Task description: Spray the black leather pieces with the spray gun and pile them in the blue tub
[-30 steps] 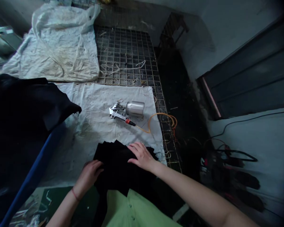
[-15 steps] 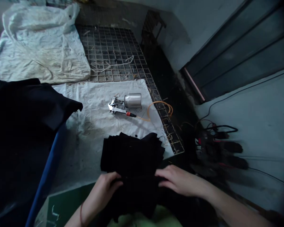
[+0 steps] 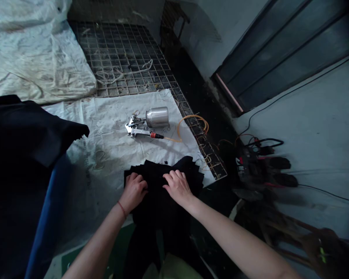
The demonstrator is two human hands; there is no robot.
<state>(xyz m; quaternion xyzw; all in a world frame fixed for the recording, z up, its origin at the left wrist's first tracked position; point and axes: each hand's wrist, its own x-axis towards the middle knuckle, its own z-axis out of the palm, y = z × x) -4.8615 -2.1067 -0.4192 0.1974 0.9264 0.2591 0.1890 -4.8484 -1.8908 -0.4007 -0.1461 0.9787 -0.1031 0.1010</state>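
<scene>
A layered pile of black cloth pieces [image 3: 154, 166] with stepped edges lies on the white sheet in front of me. My left hand [image 3: 136, 190] is over the pile's left part, its fingers curled and closed on black cloth. To its right, my right hand [image 3: 178, 186] has its fingers bent and pinched on the same dark cloth near the far edge. Black on black hides where one layer ends and another starts. Beyond the pile, a silver spray gun [image 3: 142, 130] with a metal cup [image 3: 157, 116] lies on its side.
An orange hose [image 3: 192, 116] runs from the spray gun over the wire mesh [image 3: 119, 50]. White sheeting [image 3: 110, 112] covers the near table. Large dark fabric [image 3: 23, 135] lies left beside a blue edge [image 3: 46, 217]. A dark machine [image 3: 256, 166] stands by the right wall.
Both hands have moved forward from the near side of the pile onto its far part, with black cloth. The view has shifted slightly; the spray gun lies where it was.
</scene>
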